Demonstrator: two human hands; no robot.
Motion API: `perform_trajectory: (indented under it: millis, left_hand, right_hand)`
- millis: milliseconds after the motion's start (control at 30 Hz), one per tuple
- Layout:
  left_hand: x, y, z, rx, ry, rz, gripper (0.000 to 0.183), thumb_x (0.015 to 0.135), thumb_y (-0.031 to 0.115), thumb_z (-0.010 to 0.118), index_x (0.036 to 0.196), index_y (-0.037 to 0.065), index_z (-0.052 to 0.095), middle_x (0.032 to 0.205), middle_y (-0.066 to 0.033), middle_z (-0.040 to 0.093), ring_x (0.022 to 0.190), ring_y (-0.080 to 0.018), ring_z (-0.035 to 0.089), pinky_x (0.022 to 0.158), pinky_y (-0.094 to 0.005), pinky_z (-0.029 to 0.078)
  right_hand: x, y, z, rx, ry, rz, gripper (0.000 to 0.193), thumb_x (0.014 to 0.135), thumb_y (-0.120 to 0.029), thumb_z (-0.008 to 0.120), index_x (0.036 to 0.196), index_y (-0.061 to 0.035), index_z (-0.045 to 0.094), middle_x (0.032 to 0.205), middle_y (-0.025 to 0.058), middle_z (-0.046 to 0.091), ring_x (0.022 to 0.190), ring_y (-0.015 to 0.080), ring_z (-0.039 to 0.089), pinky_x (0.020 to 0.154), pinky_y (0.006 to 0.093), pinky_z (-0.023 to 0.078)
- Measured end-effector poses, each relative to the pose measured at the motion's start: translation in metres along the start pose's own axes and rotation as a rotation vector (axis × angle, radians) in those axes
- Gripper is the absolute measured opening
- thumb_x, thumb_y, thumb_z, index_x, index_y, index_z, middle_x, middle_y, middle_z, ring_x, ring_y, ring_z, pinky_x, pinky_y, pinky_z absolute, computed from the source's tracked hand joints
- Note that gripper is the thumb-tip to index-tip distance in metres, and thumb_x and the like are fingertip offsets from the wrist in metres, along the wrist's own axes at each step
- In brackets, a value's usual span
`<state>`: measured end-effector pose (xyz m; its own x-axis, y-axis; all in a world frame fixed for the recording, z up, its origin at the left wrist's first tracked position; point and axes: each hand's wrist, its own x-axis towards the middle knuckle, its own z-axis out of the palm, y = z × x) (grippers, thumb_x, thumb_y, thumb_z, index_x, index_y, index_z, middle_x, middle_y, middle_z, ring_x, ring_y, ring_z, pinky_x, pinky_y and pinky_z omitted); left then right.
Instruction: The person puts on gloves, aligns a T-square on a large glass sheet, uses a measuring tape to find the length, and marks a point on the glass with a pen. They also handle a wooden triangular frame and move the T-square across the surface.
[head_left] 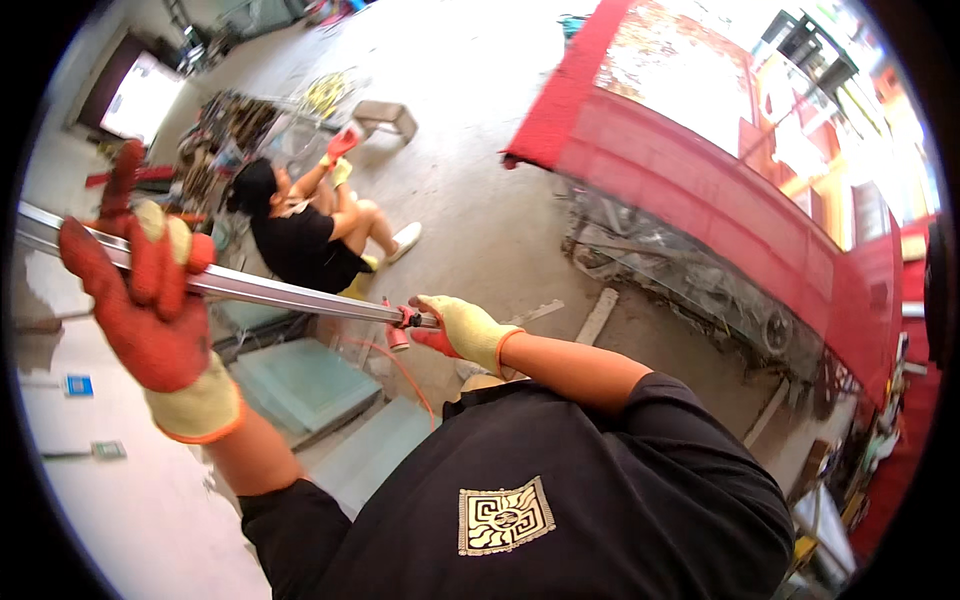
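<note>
Workshop: concrete floor (480, 150), stacked glass panes (300, 385)

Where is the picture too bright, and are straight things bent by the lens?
Head view: the red table top at upper right is washed out by glare; the metal bar, held by the left hand and right hand, looks slightly bowed; dark vignette rings the rim.

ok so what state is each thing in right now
left hand: gloved, fingers wrapped around the metal bar
right hand: gloved, gripping the bar's end
metal bar: held off the floor, spanning both hands
glass sheets: lying flat on the floor
seated person: on the floor, gloved hand raised
</note>
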<state>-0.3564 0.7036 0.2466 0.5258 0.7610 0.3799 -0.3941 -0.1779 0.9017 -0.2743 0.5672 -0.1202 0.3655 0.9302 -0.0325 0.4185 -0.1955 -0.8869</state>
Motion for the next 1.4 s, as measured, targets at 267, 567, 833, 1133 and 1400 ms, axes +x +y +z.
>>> perform_trajectory:
  millis: [267,567,833,1133,1400]
  left_hand:
    - [0.074,-0.040,0.104,-0.271,-0.437,0.047,0.065,0.108,0.053,0.047,0.151,0.004,0.044,0.137,-0.0174,0.063,0.131,-0.0285,0.059,0.115,-0.0458,0.046]
    - [-0.087,-0.358,0.137,-0.021,-0.939,-0.922,0.056,0.110,0.047,0.047,0.155,0.014,0.044,0.135,-0.0069,0.064,0.124,-0.0177,0.061,0.108,-0.0341,0.045]
    - [-0.138,-0.391,0.231,-0.160,-1.149,-0.904,0.044,0.109,0.045,0.055,0.124,0.005,0.063,0.094,-0.0049,0.069,0.091,-0.0127,0.064,0.093,-0.0318,0.051]
    - [-0.060,-0.459,0.313,-0.397,-1.007,-0.992,0.025,0.102,0.006,0.050,0.125,0.004,0.060,0.082,-0.0003,0.053,0.072,-0.0126,0.056,0.085,-0.0351,0.056]
    - [-0.020,-0.438,0.368,-0.359,-0.942,-1.026,0.037,0.109,0.028,0.053,0.138,0.005,0.054,0.079,0.0058,0.041,0.064,-0.0065,0.041,0.082,-0.0313,0.055]
  right_hand:
    - [-0.049,0.050,-0.090,0.632,0.585,-0.069,0.023,0.098,-0.023,0.075,0.090,-0.0034,0.065,0.068,0.0119,0.057,0.067,0.0150,0.050,0.066,0.0342,0.048]
    - [-0.039,0.011,-0.266,0.496,1.031,0.016,0.033,0.102,-0.036,0.070,0.092,-0.0045,0.070,0.069,0.0084,0.066,0.061,0.0152,0.050,0.058,0.0350,0.046]
    - [-0.043,0.020,-0.365,0.433,1.081,0.342,0.049,0.099,-0.038,0.072,0.128,-0.0009,0.063,0.098,0.0099,0.070,0.074,0.0162,0.066,0.067,0.0327,0.055]
    - [-0.183,0.078,-0.172,0.770,0.669,0.976,0.044,0.106,-0.046,0.058,0.105,-0.0031,0.069,0.084,0.0039,0.070,0.075,0.0124,0.064,0.066,0.0287,0.051]
    - [-0.191,0.154,-0.073,1.189,0.837,0.804,0.061,0.103,-0.056,0.059,0.129,-0.0009,0.062,0.118,0.0094,0.070,0.105,0.0183,0.067,0.090,0.0333,0.055]
